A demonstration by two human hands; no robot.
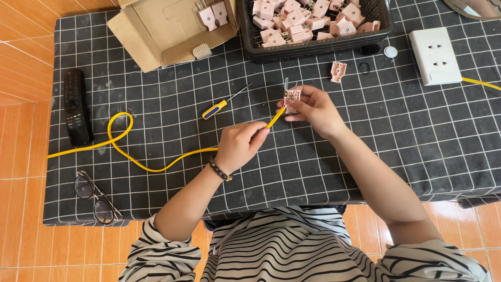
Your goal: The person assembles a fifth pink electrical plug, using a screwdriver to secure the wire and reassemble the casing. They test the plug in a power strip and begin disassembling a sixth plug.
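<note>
Shirt: striped sleeves (pixel 156 256) at bottom edge, closest to camera.
Left hand: left hand (pixel 239 146) clenched round the yellow cable (pixel 156 166), fingers pinching it just behind its free end; beaded bracelet (pixel 219 169) on the wrist.
Right hand: right hand (pixel 313 108) fingers grasping a small pink plug (pixel 291 95), held just above the cloth, metal prongs sticking up past the fingertips.
Cable end: runs from left fingertips straight up to the plug in the right fingertips, touching it.
Cable rest: trails left from the left hand, makes one loop, runs off the cloth edge.
Screwdriver: blue and yellow screwdriver (pixel 222 104) lying flat just beyond the left fingers, untouched.
Loose part: pink plug half (pixel 338 71) beyond the right fingers, apart from them.
Basket: black basket (pixel 313 48) of pink plugs further past both hands.
Box: open cardboard box (pixel 156 36) beside the basket.
Socket: white socket (pixel 434 56) well right of the right hand.
Remote: black remote (pixel 75 107) well left of the left hand.
Glasses: glasses (pixel 94 197) near the cloth's left corner.
Cloth: black checked cloth (pixel 417 141) under everything.
</note>
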